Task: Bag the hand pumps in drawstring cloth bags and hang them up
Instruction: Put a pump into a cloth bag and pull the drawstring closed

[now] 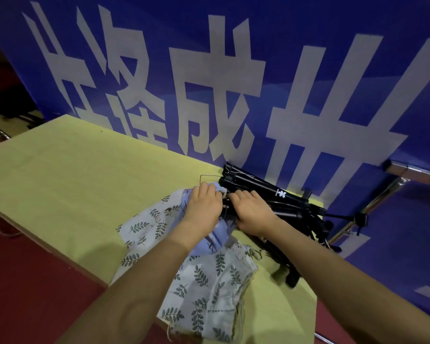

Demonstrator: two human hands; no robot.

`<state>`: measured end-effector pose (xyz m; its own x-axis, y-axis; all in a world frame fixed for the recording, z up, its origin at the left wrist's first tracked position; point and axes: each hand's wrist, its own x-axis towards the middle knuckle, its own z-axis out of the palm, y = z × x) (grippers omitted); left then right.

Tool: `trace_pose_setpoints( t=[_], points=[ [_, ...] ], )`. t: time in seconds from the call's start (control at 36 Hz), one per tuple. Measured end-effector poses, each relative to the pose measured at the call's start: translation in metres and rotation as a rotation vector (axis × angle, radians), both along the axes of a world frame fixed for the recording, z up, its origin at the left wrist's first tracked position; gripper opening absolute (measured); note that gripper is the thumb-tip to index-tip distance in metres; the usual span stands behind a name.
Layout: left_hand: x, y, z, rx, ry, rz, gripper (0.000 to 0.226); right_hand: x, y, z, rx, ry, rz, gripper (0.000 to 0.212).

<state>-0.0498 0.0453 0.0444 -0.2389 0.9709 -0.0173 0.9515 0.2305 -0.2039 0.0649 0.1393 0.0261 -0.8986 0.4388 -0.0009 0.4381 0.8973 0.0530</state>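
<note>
Pumps (278,194) lie slanting toward far-left; right hand (253,212) grips one, left hand (204,207) pinches bag (216,234).

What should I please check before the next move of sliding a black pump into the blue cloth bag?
1. Left hand grips the blue cloth bag at its mouth: ok.
2. Right hand holds a black hand pump: ok.
3. Bag mouth wide open: cannot tell, hands hide it.
4. Pump free of the black pump pile: cannot tell.
5. Leaf-print cloth bags lie on the yellow-green table: ok.
</note>
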Motion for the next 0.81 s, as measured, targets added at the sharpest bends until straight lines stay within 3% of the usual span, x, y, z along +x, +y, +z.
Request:
trace_pose_setpoints(
  t=[0.19,0.33,0.44,0.61,0.72,0.81],
  points=[
    [0.007,0.012,-0.003,0.002,0.042,-0.060,0.054,0.018,0.005,-0.015,-0.025,0.147,0.005,0.061],
    [0.008,0.018,-0.007,0.046,0.020,-0.058,0.046,0.024,0.007,-0.020,-0.024,0.239,0.037,0.058],
    [0.002,0.016,-0.010,0.133,-0.067,-0.011,0.042,0.028,0.006,-0.021,0.031,0.423,0.011,0.062],
    [-0.010,0.014,-0.007,0.274,-0.250,0.133,0.047,0.035,-0.001,-0.025,0.169,0.664,0.003,0.015],
    [-0.013,0.014,0.002,0.419,-0.428,0.245,0.037,0.033,-0.007,-0.033,0.028,0.568,-0.032,0.020],
    [-0.015,0.013,0.007,0.496,-0.551,0.282,0.037,0.024,-0.014,-0.025,-0.313,0.465,-0.195,0.039]
  ],
)
